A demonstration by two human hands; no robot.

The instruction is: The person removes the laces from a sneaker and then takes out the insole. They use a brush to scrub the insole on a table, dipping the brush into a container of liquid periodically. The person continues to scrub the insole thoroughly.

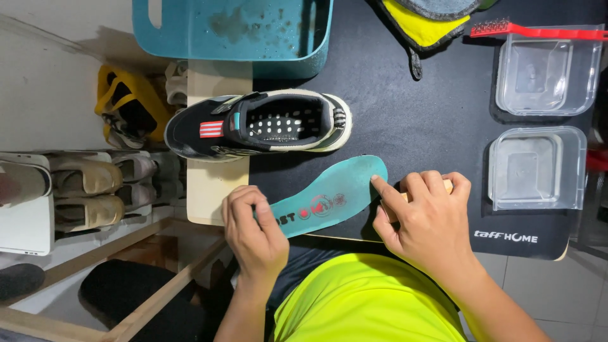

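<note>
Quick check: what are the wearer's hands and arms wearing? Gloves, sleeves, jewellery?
Nothing: left hand and right hand are bare, no gloves, rings or watch visible. Both forearms are uncovered, with no sleeves reaching them. The only clothing in view is a neon yellow-green garment at the torso.

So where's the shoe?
The shoe lies on its side at the left edge of the black mat, just below the teal tub and above the teal insole both hands hold.

The insole (pixel 329 196) is teal with red round marks. The shoe (pixel 256 125) is black with cream edging and a red-striped patch. The basin (pixel 234 31) is teal, the table (pixel 411 114) black.
</note>
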